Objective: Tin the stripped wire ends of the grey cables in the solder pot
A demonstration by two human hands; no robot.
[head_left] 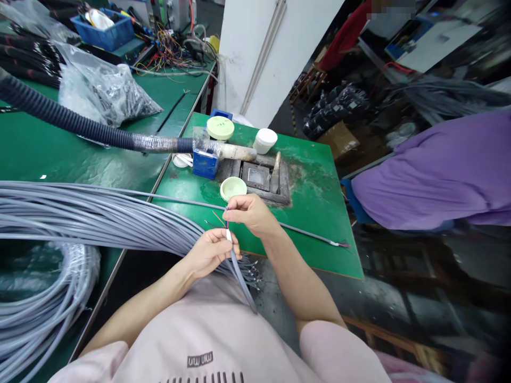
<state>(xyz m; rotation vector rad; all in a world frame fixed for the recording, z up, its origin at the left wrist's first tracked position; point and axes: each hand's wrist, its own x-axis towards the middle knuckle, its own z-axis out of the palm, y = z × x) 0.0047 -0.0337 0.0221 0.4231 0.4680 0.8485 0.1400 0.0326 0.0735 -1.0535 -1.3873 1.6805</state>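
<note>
My left hand (pixel 211 251) is closed around the end of a grey cable (pixel 239 274), whose white inner sheath and thin coloured wires stick up from the fingers. My right hand (pixel 249 211) pinches those thin wires (pixel 220 219) just above the left hand. Both hands hover over the near edge of a small green table (pixel 319 191). A thick bundle of grey cables (pixel 99 218) runs in from the left and ends by my left hand.
On the small table sit a metal solder pot (pixel 259 178), a pale green cup (pixel 233 188), a blue box (pixel 205 162), two lidded jars and a loose grey cable (pixel 307 232). A corrugated black hose (pixel 72 122) crosses the left bench. A person in purple (pixel 435 170) bends at right.
</note>
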